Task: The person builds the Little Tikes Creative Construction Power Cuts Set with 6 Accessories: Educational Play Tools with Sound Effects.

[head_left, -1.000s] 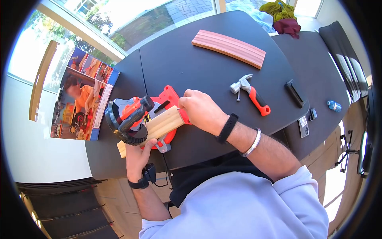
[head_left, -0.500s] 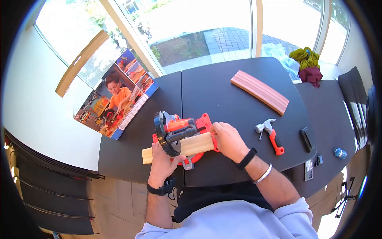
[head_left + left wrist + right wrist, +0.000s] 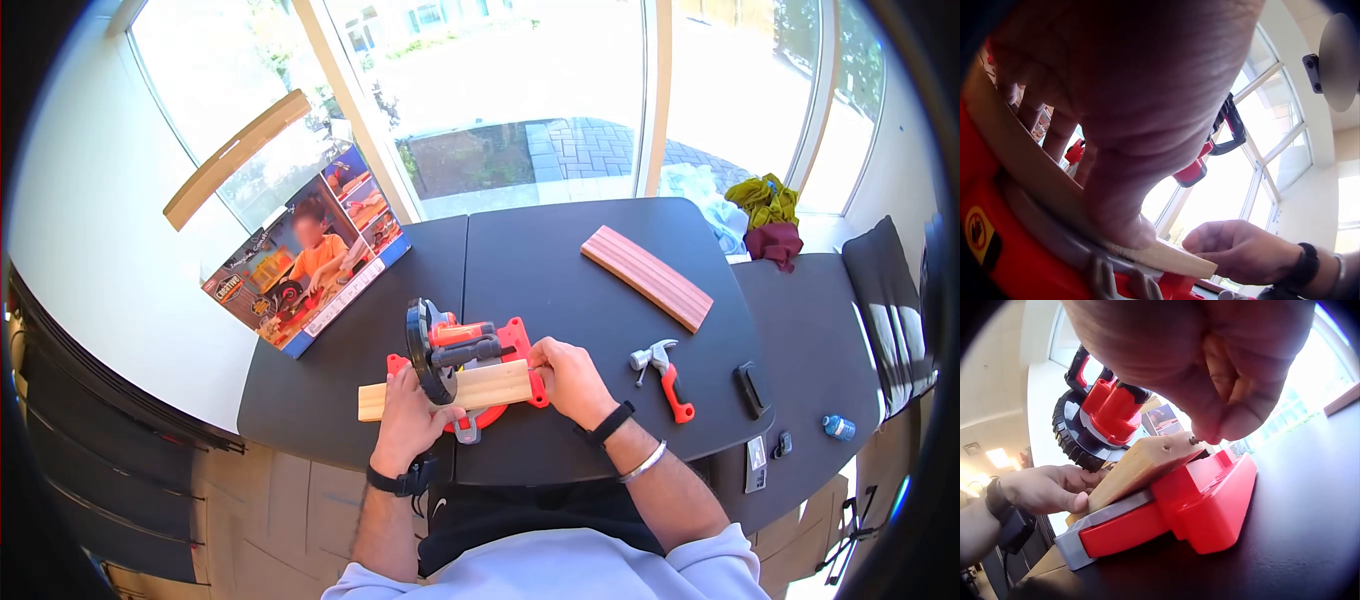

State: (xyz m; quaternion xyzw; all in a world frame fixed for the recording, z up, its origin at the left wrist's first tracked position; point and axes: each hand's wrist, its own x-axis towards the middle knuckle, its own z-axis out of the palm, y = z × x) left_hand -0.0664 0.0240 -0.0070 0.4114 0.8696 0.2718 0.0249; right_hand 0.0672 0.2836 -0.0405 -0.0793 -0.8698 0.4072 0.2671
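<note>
A pale wooden board (image 3: 492,384) lies across the red base (image 3: 1222,512) of a toy miter saw (image 3: 462,332), under its black guard. My left hand (image 3: 408,425) grips the board near the saw, thumb (image 3: 1127,220) on the front and fingers behind. At the board's right end is my right hand (image 3: 570,380). Its fingertips pinch a small dark screw (image 3: 1194,440) against the end face, beside a small hole (image 3: 1167,448). The fingers hide most of the screw.
Right of the hands lies a claw hammer (image 3: 672,384) with a nail-like piece (image 3: 639,377) beside it. A reddish grooved plank (image 3: 650,277) is farther back. The toy's picture box (image 3: 312,265) stands at the left. A black case (image 3: 750,389) sits near the table's right edge.
The head view has tilted up and turned, shifting the scene. The left hand's fingers now show over the board beside the saw guard. The right hand stays at the board's end.
</note>
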